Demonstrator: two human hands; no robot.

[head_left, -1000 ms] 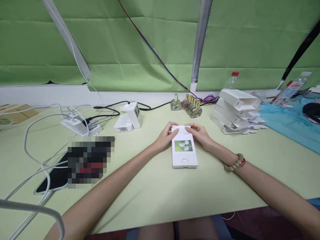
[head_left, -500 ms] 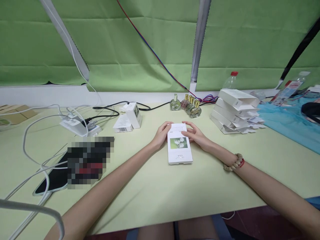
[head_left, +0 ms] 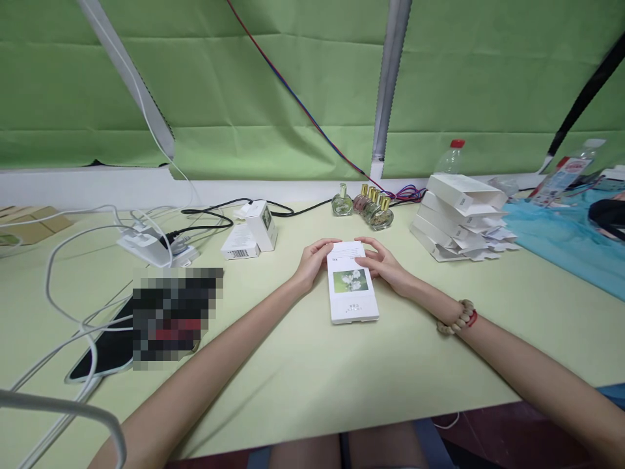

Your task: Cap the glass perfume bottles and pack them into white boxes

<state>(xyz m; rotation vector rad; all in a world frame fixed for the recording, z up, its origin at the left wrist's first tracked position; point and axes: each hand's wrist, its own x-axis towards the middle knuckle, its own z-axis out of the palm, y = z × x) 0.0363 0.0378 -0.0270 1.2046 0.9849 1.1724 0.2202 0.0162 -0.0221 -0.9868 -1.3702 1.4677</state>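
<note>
Slightly left of its place one second ago lies your flat white carton, and your right thumb now rests lower on its printed face. Seen from the head camera, your left hand and right hand hold the carton between them by the sides of its far end, each grip narrow; whether it touches the table underneath, you cannot tell. Its near edge points toward you, and a broad stretch of table runs from there to the table's front edge. Beyond your fingertips, a narrower strip reaches the glass bottles near the back. On your right, well apart from your hand, stands the stack of white boxes; on your left, two small white boxes sit just beside each other.
</note>
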